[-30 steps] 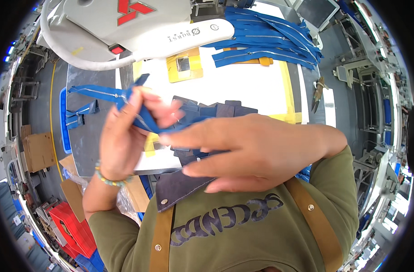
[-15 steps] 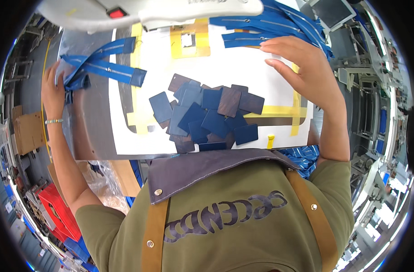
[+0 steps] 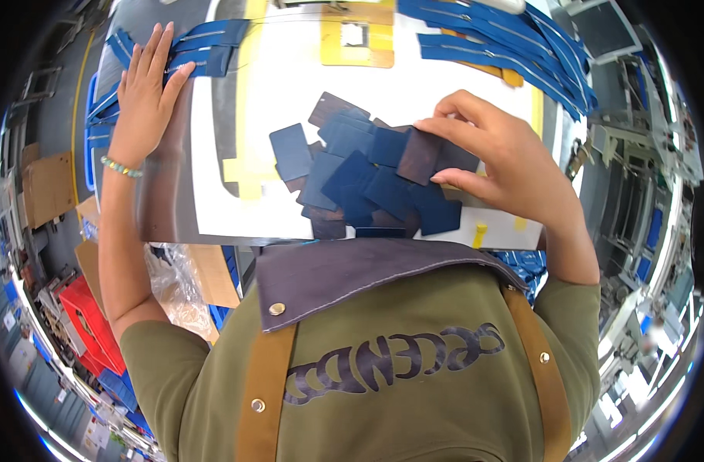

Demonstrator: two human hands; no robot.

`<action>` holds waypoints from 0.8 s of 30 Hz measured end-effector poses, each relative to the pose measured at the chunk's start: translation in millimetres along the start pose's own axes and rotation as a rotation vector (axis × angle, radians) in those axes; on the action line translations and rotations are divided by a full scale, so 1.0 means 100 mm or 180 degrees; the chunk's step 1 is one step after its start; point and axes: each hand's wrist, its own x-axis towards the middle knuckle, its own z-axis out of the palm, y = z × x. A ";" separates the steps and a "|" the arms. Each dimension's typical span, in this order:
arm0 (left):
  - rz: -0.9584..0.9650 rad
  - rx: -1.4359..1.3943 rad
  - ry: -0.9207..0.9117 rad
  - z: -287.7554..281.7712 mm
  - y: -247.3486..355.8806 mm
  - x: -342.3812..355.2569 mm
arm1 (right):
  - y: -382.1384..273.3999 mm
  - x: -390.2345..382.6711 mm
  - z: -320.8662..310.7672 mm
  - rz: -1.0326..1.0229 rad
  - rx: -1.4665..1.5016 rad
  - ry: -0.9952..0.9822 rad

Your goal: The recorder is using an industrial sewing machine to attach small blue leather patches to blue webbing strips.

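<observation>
My left hand (image 3: 148, 96) lies flat with spread fingers over blue zipper strips (image 3: 221, 38) at the table's left edge. At the right, my right hand (image 3: 502, 150) reaches over a loose pile of small dark blue rectangular patches (image 3: 352, 177). Its thumb and forefinger are apart, at the lower and upper edges of a purplish-brown patch (image 3: 419, 156) on the pile. That patch still rests among the others. Part of a dark patch behind it is hidden by my fingers.
More blue zipper strips (image 3: 491, 46) are heaped at the far right. A yellow plate (image 3: 335, 54) with a square opening sits at the far middle. White sheeting (image 3: 213, 169) with yellow tape covers the table. A small yellow tab (image 3: 480, 235) is near the front edge.
My right hand has come down from the far-right zippers to the patch pile. My left hand has moved inward onto the left zippers. The view has shifted, with the white machine arm mostly gone.
</observation>
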 end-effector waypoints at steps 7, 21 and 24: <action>-0.0590 0.0746 0.0845 0.03 -0.32 -0.19 | -0.01 0.08 0.15 0.0199 0.0530 0.0218; 0.2751 -0.1404 0.1470 -0.84 1.88 0.27 | -0.03 0.33 0.03 0.0719 0.2437 0.0178; 0.2986 -0.1123 0.1768 -0.77 1.91 0.32 | -0.02 0.39 0.04 0.1344 0.3235 -0.0439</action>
